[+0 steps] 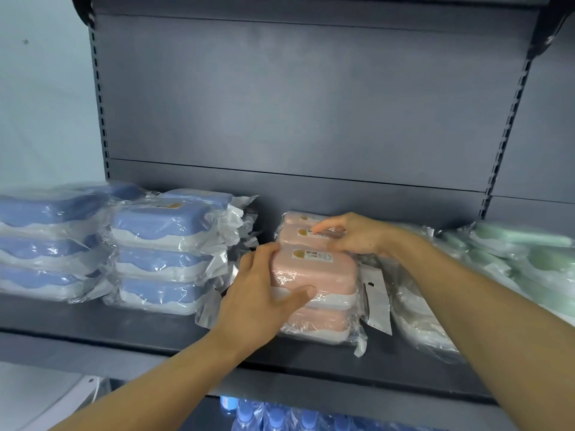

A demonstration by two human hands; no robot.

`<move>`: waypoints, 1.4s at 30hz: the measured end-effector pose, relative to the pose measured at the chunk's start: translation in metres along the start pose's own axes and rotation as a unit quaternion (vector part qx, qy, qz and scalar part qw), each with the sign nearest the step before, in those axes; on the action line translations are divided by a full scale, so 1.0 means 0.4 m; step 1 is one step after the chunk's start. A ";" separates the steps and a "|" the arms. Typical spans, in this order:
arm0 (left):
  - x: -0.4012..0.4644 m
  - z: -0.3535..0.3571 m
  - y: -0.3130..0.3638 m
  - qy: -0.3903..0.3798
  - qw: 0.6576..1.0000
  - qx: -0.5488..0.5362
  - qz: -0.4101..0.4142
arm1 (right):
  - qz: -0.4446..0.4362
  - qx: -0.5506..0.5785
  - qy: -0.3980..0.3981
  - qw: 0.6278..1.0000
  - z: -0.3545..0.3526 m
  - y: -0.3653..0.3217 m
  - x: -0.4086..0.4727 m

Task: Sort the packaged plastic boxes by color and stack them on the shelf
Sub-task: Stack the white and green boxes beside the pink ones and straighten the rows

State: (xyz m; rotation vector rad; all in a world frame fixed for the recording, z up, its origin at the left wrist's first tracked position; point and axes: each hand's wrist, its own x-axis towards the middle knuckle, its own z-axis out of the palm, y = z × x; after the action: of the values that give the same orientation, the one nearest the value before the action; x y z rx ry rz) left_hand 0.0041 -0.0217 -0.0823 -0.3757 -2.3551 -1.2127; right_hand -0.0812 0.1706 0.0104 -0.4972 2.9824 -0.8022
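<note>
Pink packaged boxes sit mid-shelf in two stacks, front and back. My left hand (261, 293) grips the left end of the top front pink box (320, 272), thumb across its front. A second pink box (317, 321) lies under it. My right hand (348, 233) rests on the rear pink box (298, 233), its fingers pinching the wrapper near the label. Blue boxes stand in two stacks of three on the left, the nearer stack (161, 253) and the far-left stack (43, 244). Green boxes (522, 253) lie at the right.
The dark grey shelf (124, 328) has a bare front strip and a tall back panel (311, 104). Loose clear wrappers (413, 312) lie between the pink and green boxes. Blue-capped water bottles (280, 415) stand on the level below.
</note>
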 end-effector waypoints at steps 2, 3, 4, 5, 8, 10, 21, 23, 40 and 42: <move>0.003 0.000 -0.003 0.002 1.000 0.007 0.003 | -0.001 -0.020 -0.026 0.999 -0.010 0.000 0.022; 0.004 -0.001 -0.004 0.001 1.000 0.011 0.004 | -0.001 -0.036 -0.039 0.999 -0.012 0.002 0.033; 0.005 -0.002 -0.005 0.000 1.000 0.015 0.004 | -0.002 -0.046 -0.047 0.998 -0.011 0.006 0.045; 0.006 -0.003 -0.005 -0.001 1.000 0.016 0.005 | -0.004 -0.049 -0.048 0.998 -0.009 0.012 0.057; 0.006 -0.005 -0.007 -0.002 1.000 0.014 0.003 | -0.006 -0.036 -0.040 0.999 -0.009 0.019 0.076; 0.009 -0.008 -0.006 0.000 1.000 0.016 0.002 | -0.012 -0.015 -0.041 0.999 -0.018 0.020 0.083; -0.004 -0.020 0.016 0.003 0.995 0.091 0.025 | -0.037 -0.088 -0.035 0.995 -0.007 0.027 0.099; -0.009 -0.022 0.020 -0.001 0.993 0.114 0.033 | -0.039 -0.086 -0.032 0.995 -0.004 0.028 0.100; 0.002 -0.019 0.040 -0.043 0.994 0.103 -0.010 | -0.047 -0.063 0.024 0.997 0.016 -0.026 -0.210; 0.000 -0.018 0.034 -0.035 0.997 0.070 -0.021 | -0.048 -0.109 0.018 0.993 0.045 -0.032 -0.230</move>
State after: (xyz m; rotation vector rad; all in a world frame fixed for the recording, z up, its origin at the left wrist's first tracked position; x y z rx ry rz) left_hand 0.0120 -0.0196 -0.0692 -0.3275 -2.5024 -1.0619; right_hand 0.0118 0.1794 -0.0054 -0.6437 3.1171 -0.4968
